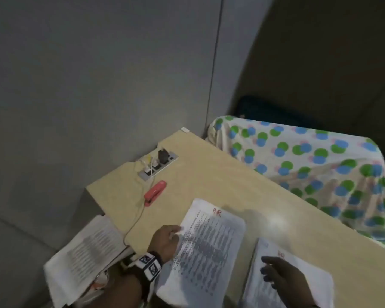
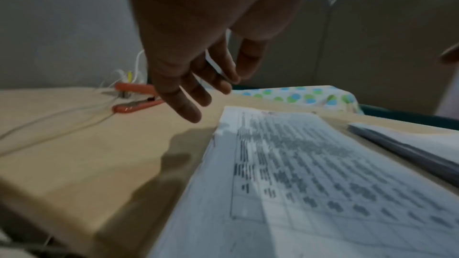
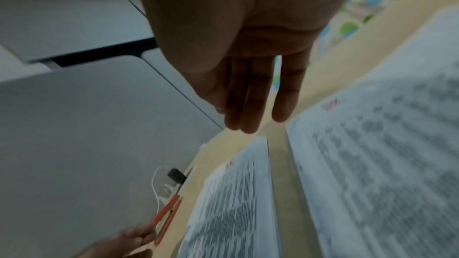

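Observation:
Two stacks of printed sheets lie on a beige desk (image 1: 209,174), each with red writing at its top. My left hand (image 1: 167,238) is at the left edge of the middle stack (image 1: 209,247). In the left wrist view this hand (image 2: 206,93) hovers with relaxed, spread fingers, holding nothing, beside that stack (image 2: 310,183). My right hand (image 1: 280,274) is over the right stack (image 1: 298,285). The right wrist view shows its fingers (image 3: 253,113) straight and empty above the right stack (image 3: 385,154). A red stapler (image 1: 155,192) lies further back on the left.
A power strip (image 1: 158,163) with plugs and a white cable (image 1: 138,210) sits against the grey wall. More printed sheets (image 1: 85,256) lie below the desk's left corner. A polka-dot cloth (image 1: 320,165) covers something beyond the desk's right edge.

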`<state>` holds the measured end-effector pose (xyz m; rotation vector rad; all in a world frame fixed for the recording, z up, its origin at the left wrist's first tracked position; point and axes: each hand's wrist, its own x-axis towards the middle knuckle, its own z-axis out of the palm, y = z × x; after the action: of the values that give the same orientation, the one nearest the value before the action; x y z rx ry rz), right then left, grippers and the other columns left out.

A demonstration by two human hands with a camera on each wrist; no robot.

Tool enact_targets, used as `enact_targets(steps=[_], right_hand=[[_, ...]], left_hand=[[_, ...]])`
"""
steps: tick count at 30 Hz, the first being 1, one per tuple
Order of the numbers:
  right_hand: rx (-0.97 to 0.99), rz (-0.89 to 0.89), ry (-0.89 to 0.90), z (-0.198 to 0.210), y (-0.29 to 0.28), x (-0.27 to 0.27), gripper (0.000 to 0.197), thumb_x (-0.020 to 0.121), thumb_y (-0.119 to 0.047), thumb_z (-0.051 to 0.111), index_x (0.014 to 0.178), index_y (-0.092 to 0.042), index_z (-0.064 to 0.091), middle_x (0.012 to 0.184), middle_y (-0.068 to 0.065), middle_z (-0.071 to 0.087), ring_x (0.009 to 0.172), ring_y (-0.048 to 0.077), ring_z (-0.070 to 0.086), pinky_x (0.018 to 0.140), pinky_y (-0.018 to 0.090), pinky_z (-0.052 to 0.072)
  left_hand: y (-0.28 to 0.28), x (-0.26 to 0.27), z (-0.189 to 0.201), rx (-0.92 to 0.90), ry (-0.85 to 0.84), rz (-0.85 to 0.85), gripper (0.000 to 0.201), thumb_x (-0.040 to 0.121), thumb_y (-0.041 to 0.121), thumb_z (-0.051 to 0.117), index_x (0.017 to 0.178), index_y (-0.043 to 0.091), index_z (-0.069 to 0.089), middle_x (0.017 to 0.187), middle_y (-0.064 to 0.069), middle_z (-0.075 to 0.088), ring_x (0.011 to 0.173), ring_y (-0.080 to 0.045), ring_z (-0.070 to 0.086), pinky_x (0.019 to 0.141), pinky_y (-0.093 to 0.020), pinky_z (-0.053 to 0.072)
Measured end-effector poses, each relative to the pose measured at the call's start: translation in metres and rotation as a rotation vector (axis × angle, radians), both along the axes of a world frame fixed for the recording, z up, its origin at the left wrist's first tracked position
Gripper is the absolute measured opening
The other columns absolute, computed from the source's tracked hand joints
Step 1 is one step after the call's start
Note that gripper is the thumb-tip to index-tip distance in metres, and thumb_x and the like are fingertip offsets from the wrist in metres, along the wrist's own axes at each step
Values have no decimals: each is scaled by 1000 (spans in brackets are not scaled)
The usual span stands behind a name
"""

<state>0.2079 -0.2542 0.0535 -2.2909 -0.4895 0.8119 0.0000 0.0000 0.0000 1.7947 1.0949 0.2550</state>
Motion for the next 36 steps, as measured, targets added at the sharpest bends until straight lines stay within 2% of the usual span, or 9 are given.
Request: enact_targets(steps=[3, 7, 13, 16, 21, 24, 30, 33, 36], right_hand=[[-163, 48, 75, -32, 37, -5, 32, 92, -13, 63, 124, -13, 63, 105, 2, 73, 91, 19, 69, 85, 39, 57], [-346, 10, 269, -63, 75, -15, 66, 92, -21, 64, 147, -5, 31, 132, 18, 56, 124, 30, 56, 100, 34, 45], [-382, -98, 300, -91, 97, -27, 77, 69, -38, 82, 128, -1, 50, 126, 15, 60, 109, 32, 62, 93, 40, 54], [-362, -48, 301, -91, 100, -26, 51, 84, -35, 72, 124, -5, 59, 116, 9, 66, 96, 24, 63, 82, 29, 51], [-212, -14, 194, -134, 91, -9, 62, 62, -55, 75, 110, -17, 64, 110, 3, 73, 93, 20, 70, 82, 36, 60], [-31, -92, 42, -97, 100, -9, 40, 81, -38, 71, 110, -14, 56, 105, 4, 70, 92, 24, 70, 78, 45, 61], [281, 29, -196, -6, 114, -35, 16, 96, -26, 57, 99, -34, 44, 89, -17, 60, 77, 0, 58, 64, 14, 44], [303, 18, -237, -17, 105, -38, 64, 84, -67, 49, 122, -16, 56, 105, -3, 68, 94, 20, 66, 75, 25, 49], [329, -11, -242, -21, 97, -35, 40, 90, -33, 66, 121, -11, 56, 104, -5, 64, 105, 31, 64, 76, 28, 48]], left_hand=[[9, 3, -15, -41, 129, 117, 31, 85, 9, 53, 114, 12, 62, 124, -10, 61, 113, -26, 55, 99, -29, 42], [7, 11, -28, -11, 401, 14, 51, 83, 25, 54, 130, 6, 48, 131, -14, 55, 118, -31, 52, 100, -37, 44], [2, 26, -36, -135, 329, -16, 36, 80, 30, 64, 109, 9, 58, 105, -10, 68, 82, -23, 62, 72, -28, 51], [3, 26, -35, -111, 427, -85, 41, 81, 41, 61, 105, 8, 64, 98, -10, 70, 83, -25, 66, 71, -29, 54], [0, 35, -30, -185, 77, -83, 30, 89, 18, 55, 118, 25, 53, 115, 5, 62, 103, -17, 58, 97, -36, 46], [3, 40, -18, -208, 21, 3, 37, 90, 30, 57, 124, 16, 51, 127, 0, 57, 117, -20, 52, 102, -34, 39], [10, 44, 25, -271, -368, 79, 7, 86, 30, 63, 93, 27, 65, 91, 4, 72, 89, -15, 67, 77, -29, 53], [9, 41, 31, -221, -446, 60, 9, 86, 29, 63, 85, 38, 60, 82, 17, 69, 84, 1, 62, 72, -16, 51], [9, 34, 33, -185, -464, 6, 16, 83, 29, 65, 85, 43, 59, 76, 27, 69, 86, 4, 61, 66, -8, 51]])
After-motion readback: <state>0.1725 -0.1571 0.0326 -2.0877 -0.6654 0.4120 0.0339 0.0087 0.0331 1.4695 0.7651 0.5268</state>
